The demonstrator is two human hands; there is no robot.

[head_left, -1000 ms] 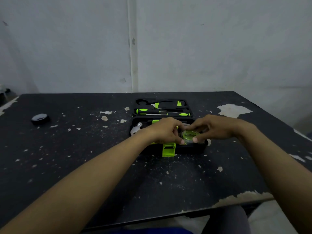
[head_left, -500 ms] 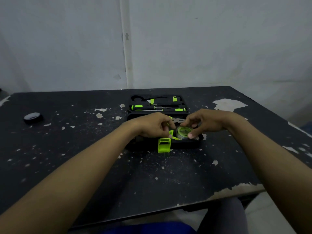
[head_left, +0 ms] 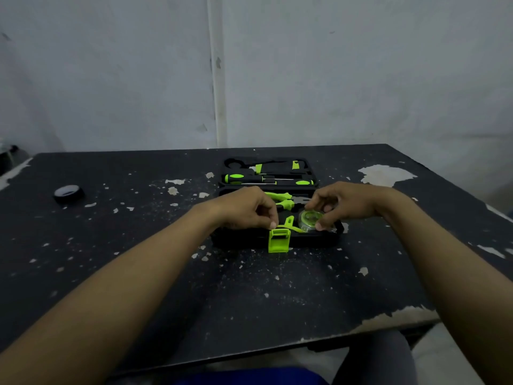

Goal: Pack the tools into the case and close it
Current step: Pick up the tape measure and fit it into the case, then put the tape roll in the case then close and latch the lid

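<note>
**Tape measure held over its slot, strap end pinched out to the left**

The right hand (head_left: 347, 204) has its grip pinched on the round tape measure (head_left: 310, 220), thumb on the near edge and fingers on the far edge, holding it low over the near right part of the open tool case (head_left: 277, 237). Whether it is already touching its recess cannot be told. The left hand (head_left: 247, 208) has its grip pressed together, thumb and forefinger pinching the end of the green strap (head_left: 291, 228) that runs from the tape measure.

The relation that matters: the strap's long axis lies left to right, from the right grip across to the left grip, just behind the green latch (head_left: 279, 240) that hangs over the case's near wall. The tape measure body is in the right grip, so that hand is the one to press it down; the left grip only has to tuck the strap in clear of the latch.

Beyond both grips, green-handled pliers (head_left: 279, 198) lie in the case, and farther still screwdrivers (head_left: 258, 179) sit in the open lid. Well to the left of the left grip, a roll of black tape (head_left: 68, 193) is still out on the tabletop (head_left: 249, 287).
</note>
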